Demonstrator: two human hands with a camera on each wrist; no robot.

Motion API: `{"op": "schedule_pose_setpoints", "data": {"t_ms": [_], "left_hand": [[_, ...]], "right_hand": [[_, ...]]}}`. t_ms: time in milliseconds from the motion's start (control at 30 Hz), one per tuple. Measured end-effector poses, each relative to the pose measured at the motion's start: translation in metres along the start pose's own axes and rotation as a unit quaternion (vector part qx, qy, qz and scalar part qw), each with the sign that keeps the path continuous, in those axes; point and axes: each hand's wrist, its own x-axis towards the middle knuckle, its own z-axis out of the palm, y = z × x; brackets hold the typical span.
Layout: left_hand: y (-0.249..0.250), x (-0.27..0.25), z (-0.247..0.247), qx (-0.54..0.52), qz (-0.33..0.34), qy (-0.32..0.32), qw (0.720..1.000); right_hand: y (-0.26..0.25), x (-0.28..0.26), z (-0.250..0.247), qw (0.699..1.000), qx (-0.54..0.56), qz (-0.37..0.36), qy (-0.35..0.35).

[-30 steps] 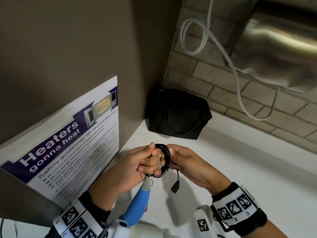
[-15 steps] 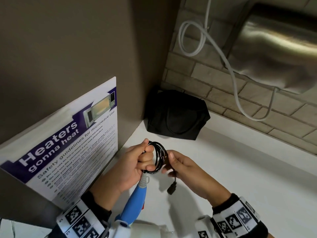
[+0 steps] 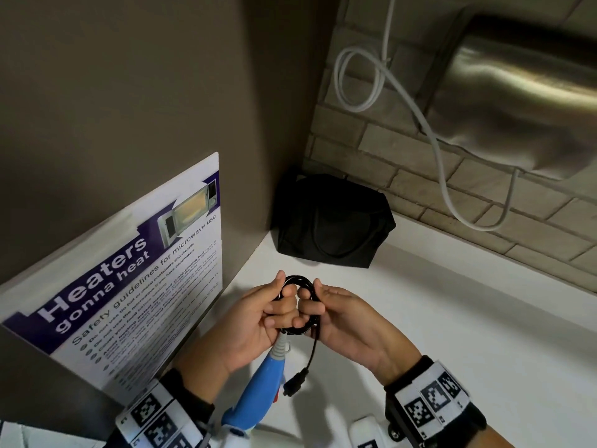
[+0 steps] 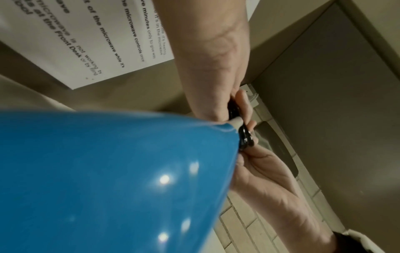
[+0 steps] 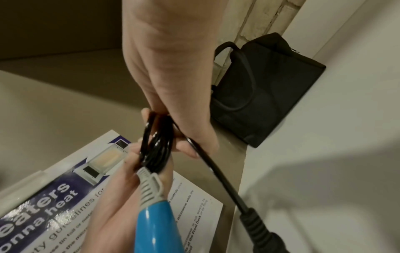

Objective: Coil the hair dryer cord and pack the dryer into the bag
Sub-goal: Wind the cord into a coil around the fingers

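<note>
Both hands (image 3: 258, 313) (image 3: 347, 313) pinching coiled cord (image 3: 298, 329); plug tail (image 3: 293, 384) hanging below right hand; bag (image 3: 332, 221) lying straight ahead, beyond coil.

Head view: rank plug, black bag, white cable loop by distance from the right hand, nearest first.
1. Plug: dangles on the cord tail just below and left of the right hand.
2. Black bag: on the counter in the corner, beyond the hand.
3. White cable loop: up on the brick wall, farthest.
</note>
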Motion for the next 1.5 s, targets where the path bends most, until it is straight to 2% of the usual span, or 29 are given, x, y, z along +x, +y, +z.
{"op": "schedule_pose_setpoints", "data": {"t_ms": [100,333,433,500,633,767,800,833,867,900,1000,1033,1067,1167,1500], "left_hand": [[0.002,-0.001,0.001,0.034,0.014,-0.003,0.999],[-0.002,-0.005,0.027,0.165,0.073,0.071,0.981],[0.001,-0.004,0.023,0.167,0.071,0.089,0.979],[0.002,-0.004,0.021,0.153,0.066,0.087,0.982],[0.002,-0.003,0.015,0.144,0.059,0.069,0.985],[0.002,-0.005,0.017,0.155,0.045,0.058,0.985],[0.0,-0.005,0.018,0.155,0.043,0.055,0.985],[-0.001,-0.004,0.018,0.153,0.04,0.053,0.986],[-0.002,-0.004,0.019,0.146,0.038,0.053,0.987],[-0.003,-0.003,0.019,0.137,0.036,0.051,0.989],[-0.003,-0.001,0.017,0.104,0.031,0.052,0.993],[-0.004,0.0,0.017,0.098,0.031,0.053,0.993],[-0.005,0.001,0.016,0.097,0.031,0.056,0.993],[-0.006,0.003,0.014,0.094,0.033,0.066,0.993],[-0.01,-0.002,0.018,0.174,0.075,0.055,0.98]], "right_hand": [[-0.001,-0.002,-0.002,1.0,-0.029,-0.001,-0.01],[-0.006,-0.01,0.002,0.994,-0.104,-0.019,-0.026],[-0.007,-0.015,0.001,0.98,-0.198,-0.03,-0.004],[-0.011,-0.019,-0.001,0.946,-0.321,-0.047,0.016],[-0.017,-0.021,-0.017,0.819,-0.567,-0.052,0.069],[-0.007,-0.009,-0.056,0.72,-0.675,-0.047,0.15],[-0.005,-0.005,-0.063,0.705,-0.684,-0.046,0.181],[-0.003,-0.003,-0.067,0.702,-0.68,-0.047,0.207],[-0.001,0.0,-0.069,0.714,-0.661,-0.049,0.225],[-0.001,0.002,-0.068,0.746,-0.62,-0.054,0.237],[0.001,0.003,-0.053,0.892,-0.38,-0.082,0.231],[0.001,0.003,-0.045,0.927,-0.298,-0.085,0.212],[0.001,0.003,-0.039,0.947,-0.239,-0.084,0.195],[-0.001,0.003,-0.023,0.966,-0.175,-0.085,0.17],[-0.005,0.002,-0.006,0.959,-0.141,-0.098,0.224]]}}
